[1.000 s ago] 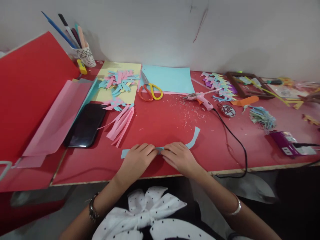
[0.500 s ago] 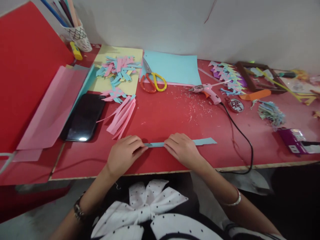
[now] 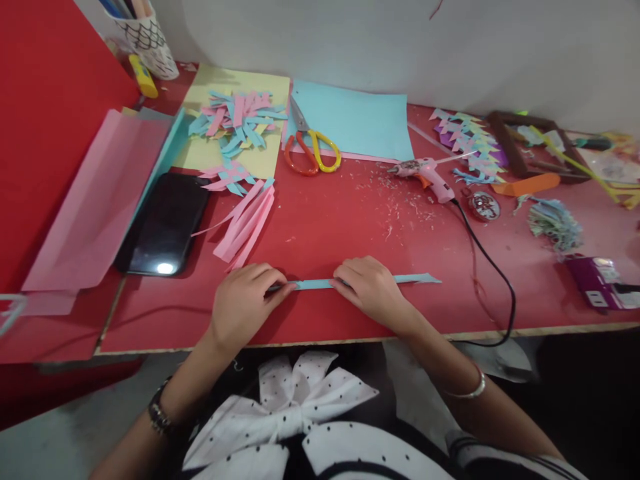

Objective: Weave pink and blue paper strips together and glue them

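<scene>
A narrow light-blue paper strip runs left to right near the front edge of the red table. My left hand pinches its left end between thumb and fingers. Farther along, my right hand grips the strip with fingers closed, and its right end sticks out beyond the hand. Just past my left hand lie pink paper strips in a loose bundle. The strip's far left tip is partly hidden by my left fingers.
Scissors lie against blue paper sheets. Folded strips are heaped on yellow paper. A black phone is at left. Right of centre sits a pink glue gun, its black cord trailing over the front edge.
The camera view has shifted slightly, so the table items appear higher and those at right farther right. Both hands still hold the paper strip, which looks narrower at its right end.
</scene>
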`<state>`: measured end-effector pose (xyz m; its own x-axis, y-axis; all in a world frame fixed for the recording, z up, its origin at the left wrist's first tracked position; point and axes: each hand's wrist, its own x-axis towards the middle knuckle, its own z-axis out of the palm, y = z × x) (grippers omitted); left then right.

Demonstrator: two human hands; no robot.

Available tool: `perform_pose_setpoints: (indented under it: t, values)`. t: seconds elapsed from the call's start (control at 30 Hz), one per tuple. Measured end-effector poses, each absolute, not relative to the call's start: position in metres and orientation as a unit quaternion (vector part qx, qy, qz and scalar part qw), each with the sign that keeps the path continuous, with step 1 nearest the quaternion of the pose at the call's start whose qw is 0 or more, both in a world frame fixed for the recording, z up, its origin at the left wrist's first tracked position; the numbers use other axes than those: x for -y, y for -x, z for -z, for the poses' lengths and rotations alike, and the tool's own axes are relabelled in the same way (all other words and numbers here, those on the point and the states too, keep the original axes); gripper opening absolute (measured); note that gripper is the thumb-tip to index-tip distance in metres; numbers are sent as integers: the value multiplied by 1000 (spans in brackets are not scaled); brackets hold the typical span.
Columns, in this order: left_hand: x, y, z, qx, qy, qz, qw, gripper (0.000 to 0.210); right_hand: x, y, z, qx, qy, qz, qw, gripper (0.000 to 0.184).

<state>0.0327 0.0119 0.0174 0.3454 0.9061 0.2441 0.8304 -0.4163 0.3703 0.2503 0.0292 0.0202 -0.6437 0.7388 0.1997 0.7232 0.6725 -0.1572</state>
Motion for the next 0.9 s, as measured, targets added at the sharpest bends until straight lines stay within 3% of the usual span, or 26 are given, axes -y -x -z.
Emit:
perform_pose_setpoints:
  t: [0.47, 0.73, 0.9]
  values:
    - [-11, -31, -14, -553, -806, -202, 62, 40, -33, -248, -21, 907, 408, -42, 93, 33]
    - [-22, -14, -14, -498, -827, -198, 170, 48, -37, -251, -19, 917, 389, -41, 80, 32]
    - [-21, -10, -11, -480, -843, -209, 124, 49, -38, -251, -24, 931, 355, 8, 85, 31]
